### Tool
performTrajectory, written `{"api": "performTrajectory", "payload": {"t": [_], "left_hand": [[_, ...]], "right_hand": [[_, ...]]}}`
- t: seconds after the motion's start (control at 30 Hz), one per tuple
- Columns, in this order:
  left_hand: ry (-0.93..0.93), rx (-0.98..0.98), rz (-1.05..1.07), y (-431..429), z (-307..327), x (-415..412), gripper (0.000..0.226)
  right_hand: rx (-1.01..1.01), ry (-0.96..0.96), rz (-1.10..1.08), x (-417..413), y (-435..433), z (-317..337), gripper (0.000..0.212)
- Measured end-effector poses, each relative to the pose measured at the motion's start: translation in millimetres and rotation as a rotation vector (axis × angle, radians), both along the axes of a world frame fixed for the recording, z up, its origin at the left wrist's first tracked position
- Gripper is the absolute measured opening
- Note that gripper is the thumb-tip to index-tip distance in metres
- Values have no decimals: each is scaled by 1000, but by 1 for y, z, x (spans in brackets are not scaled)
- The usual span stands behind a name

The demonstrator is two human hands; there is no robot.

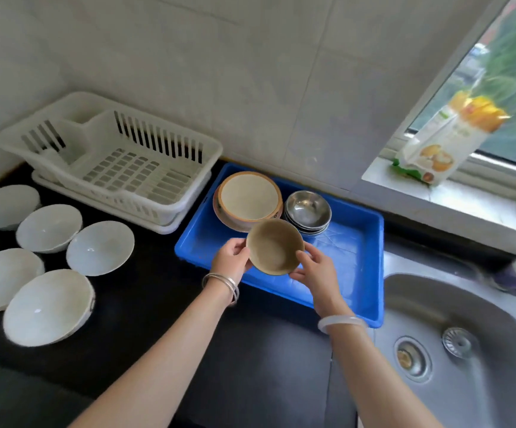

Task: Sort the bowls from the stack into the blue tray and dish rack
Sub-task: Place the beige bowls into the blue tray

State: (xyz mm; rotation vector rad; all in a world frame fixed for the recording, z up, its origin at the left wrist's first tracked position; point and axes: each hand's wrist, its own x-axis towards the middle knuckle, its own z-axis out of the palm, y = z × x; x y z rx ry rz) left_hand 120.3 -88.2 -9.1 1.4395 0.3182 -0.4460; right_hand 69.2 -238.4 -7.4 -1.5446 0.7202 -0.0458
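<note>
Left grip [230,257], right grip [312,268] flank tan bowl [275,247].

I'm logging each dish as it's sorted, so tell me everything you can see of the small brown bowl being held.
The brown bowl is small, round and shallow, matte tan inside, seemingly ceramic, and empty. It is held over the blue tray, tilted with its opening toward the camera. The left hand grips its left rim and the right hand its right rim. Nothing else visibly touches it.
</note>
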Motion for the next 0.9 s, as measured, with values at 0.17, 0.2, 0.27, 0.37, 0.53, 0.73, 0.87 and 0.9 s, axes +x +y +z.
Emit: {"api": "performTrajectory", "payload": {"t": [0.17, 0.2, 0.27, 0.37, 0.53, 0.73, 0.87, 0.9], "left_hand": [[89, -65, -126, -73, -5, 7, 21], [108, -70, -158, -86, -7, 7, 26], [144, -61, -224, -110, -12, 6, 34], [199, -45, -272, -138, -23, 6, 38], [293, -82, -261, -169, -44, 12, 44], [287, -89, -235, -193, -64, 27, 43], [270, -122, -191, -205, -72, 32, 43], [262, -129, -187, -209, -74, 34, 43]], "right_hand": [[31, 38, -180, -13, -58, -9, 29], [36, 46, -217, -16, -68, -14, 28], [35, 58, -296, -20, -84, -24, 26], [15, 72, -422, -24, -101, -40, 25], [19, 89, -517, -15, -116, -58, 30], [72, 127, -555, 7, -127, -77, 29], [93, 141, -572, 20, -136, -87, 29], [99, 138, -583, 23, -138, -89, 29]]}}
